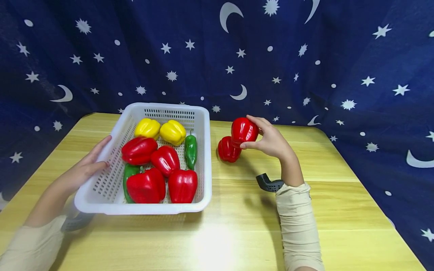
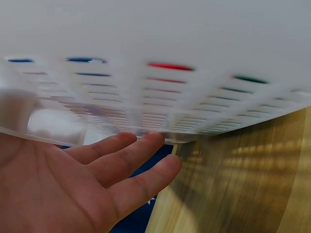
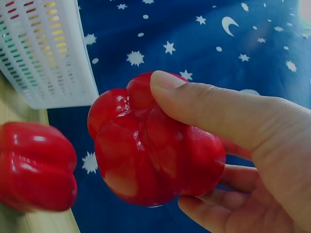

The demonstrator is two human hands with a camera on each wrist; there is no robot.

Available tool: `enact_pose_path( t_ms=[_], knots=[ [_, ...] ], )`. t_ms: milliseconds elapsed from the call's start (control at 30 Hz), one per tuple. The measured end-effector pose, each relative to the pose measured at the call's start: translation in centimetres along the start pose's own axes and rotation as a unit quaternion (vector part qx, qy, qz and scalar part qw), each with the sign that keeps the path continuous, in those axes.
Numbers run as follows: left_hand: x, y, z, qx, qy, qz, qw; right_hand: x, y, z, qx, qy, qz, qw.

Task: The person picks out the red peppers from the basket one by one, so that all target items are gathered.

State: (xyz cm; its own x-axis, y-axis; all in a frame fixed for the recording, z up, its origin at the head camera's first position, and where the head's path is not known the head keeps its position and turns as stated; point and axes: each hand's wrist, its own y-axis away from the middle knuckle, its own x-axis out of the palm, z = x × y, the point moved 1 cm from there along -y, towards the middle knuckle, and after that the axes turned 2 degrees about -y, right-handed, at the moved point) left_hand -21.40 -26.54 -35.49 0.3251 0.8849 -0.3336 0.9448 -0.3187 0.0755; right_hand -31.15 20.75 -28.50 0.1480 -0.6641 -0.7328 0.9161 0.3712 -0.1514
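No lettering, brand name, label or number is legible in any of the three views. Only printed signs noted: dark blue backdrop cloth [image 1: 203, 75] bears pale crescent moons [image 1: 223, 17], pointed stars [image 1: 190, 44], many-rayed bursts [image 1: 83, 26] and round dots [image 1: 269, 48]. Right wrist view repeats this print; left wrist view gives one partial motif, shape unclear.

Right of the white basket [image 1: 142, 209], a held red pepper [image 1: 243, 130] hides part of a second red pepper [image 1: 227, 152]. Inside the basket, other red peppers [image 1: 147, 187] cover much of a green pepper [image 1: 130, 171]. By its near left corner, a wrist piece [image 1: 78, 221] is blurred; the left sleeve [image 1: 32, 244] is cut off. Behind the basket's wall, coloured slivers [image 2: 170, 66] are too narrow to identify.
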Motion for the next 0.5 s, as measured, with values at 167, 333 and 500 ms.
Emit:
enact_pose_path(
  t_ms=[167, 333, 500],
  knots=[
    [0.0, 0.0, -0.1, -0.012, -0.001, -0.003, 0.9999, -0.6, 0.4, -0.9, 0.011, 0.013, 0.004, 0.9999],
    [0.0, 0.0, -0.2, -0.011, -0.003, -0.003, 0.9999, -1.1, 0.7, -2.0, 0.021, 0.033, 0.012, 0.9992],
    [0.0, 0.0, -0.1, -0.009, -0.005, -0.003, 0.9999, -1.5, 0.6, -3.2, 0.024, 0.051, 0.010, 0.9983]
  ],
)
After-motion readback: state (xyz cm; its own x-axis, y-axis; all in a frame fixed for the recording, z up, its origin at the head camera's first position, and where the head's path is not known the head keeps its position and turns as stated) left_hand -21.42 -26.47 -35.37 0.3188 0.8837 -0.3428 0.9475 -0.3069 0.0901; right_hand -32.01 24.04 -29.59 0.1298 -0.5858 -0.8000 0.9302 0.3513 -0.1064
